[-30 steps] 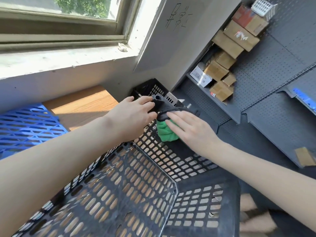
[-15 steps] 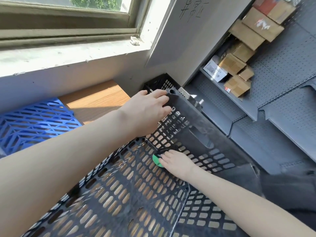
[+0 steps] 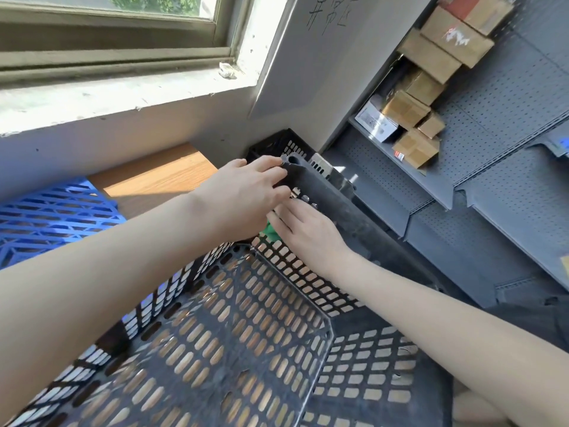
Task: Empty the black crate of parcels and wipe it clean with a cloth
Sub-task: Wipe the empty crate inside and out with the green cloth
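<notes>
The black perforated crate fills the lower half of the view and holds no parcels. My left hand grips the crate's far top corner, fingers curled over the rim. Just below that corner, my right hand presses a green cloth flat against the inside of the far wall. Only a small patch of the cloth shows between the two hands.
A blue slatted crate lies at the left beside a wooden surface. A second black crate stands in the corner behind. Grey pegboard shelving at the right carries several cardboard parcels. A window sill runs above.
My right hand has slid the green cloth up the crate's far wall from near the floor to just under the top corner. My left hand has kept its grip on the rim.
</notes>
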`<move>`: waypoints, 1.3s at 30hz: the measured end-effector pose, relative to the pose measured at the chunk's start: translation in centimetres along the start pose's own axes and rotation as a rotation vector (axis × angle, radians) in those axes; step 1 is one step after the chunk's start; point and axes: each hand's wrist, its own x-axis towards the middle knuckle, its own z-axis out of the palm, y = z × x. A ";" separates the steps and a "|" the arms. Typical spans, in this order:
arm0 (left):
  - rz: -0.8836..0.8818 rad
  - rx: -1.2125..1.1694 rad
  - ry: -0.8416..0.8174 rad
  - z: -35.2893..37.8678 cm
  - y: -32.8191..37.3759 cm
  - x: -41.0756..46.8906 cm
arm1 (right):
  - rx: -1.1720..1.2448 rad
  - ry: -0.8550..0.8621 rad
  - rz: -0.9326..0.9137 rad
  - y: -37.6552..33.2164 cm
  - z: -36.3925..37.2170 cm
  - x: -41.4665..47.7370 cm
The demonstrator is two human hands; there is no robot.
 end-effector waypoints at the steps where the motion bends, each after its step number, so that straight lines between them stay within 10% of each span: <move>1: 0.001 0.002 0.003 0.1 0.0 0.0 | 0.002 -0.007 -0.001 -0.4 0.2 0.0; 16: -0.026 0.050 -0.092 -0.5 0.2 0.1 | -0.030 -0.645 -0.266 -5.7 6.2 -4.9; 25: -0.027 0.067 -0.146 -1.0 0.5 0.2 | -0.007 -1.351 -0.481 -3.1 -0.8 -10.3; 39: 0.001 0.033 -0.019 -0.2 0.0 0.0 | 0.004 -0.273 -0.137 1.0 -1.9 2.5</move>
